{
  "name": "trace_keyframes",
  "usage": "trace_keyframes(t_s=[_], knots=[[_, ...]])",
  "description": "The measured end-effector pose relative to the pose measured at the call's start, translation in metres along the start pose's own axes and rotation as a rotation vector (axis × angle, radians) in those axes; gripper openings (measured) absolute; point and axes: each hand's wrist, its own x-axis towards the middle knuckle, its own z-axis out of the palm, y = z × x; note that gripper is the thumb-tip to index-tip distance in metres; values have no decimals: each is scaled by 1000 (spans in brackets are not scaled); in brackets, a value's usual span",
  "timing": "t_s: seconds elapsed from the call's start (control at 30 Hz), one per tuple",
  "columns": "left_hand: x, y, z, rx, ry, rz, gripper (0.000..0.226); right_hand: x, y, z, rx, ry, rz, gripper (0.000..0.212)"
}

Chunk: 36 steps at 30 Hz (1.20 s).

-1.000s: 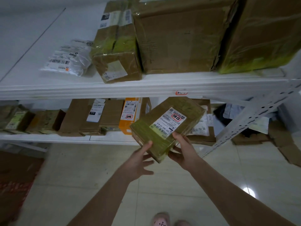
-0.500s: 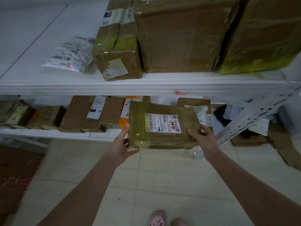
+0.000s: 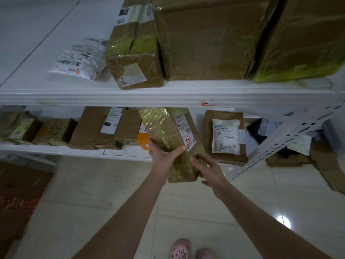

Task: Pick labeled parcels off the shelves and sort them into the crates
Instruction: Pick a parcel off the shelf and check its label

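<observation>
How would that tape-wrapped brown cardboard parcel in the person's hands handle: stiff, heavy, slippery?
Probably stiff: the tape-wrapped brown cardboard parcel shows straight edges though gripped only at its lower end. Likely fairly light, since the left hand and right hand hold it tilted by that end. Its glossy wrap may be slippery.

A dim room; the picture bends at its sides.
The top shelf (image 3: 56, 94) is the brightest part. The lower shelf (image 3: 46, 149) sits in shadow. A white spot shines on the floor (image 3: 242, 212) at lower right. The lower left is blurry.
</observation>
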Motion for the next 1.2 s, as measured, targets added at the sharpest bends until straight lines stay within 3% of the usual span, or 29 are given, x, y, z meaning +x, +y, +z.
trace_keyframes(t_s=[0.1, 0.23, 0.37, 0.53, 0.9, 1.2], knots=[[5, 3, 4, 138, 37, -17, 130, -2, 5, 5, -26, -2, -25, 51], [11, 7, -10, 208, 2, -78, 120, 0, 7, 3, -231, -3, -63, 43], [2, 3, -32, 95, -251, -172, 76, 7, -4, -12, -307, 87, -111, 66], [-14, -4, -43, 122, -293, -250, 42, -4, -13, -20, -252, 25, -15, 56], [-64, 5, -103, 101, -303, -202, 63, -44, -25, 24, -373, 6, -82, 73], [-86, -1, -219, -81, -151, -219, 63, -79, -27, 143, -475, -110, -101, 78]])
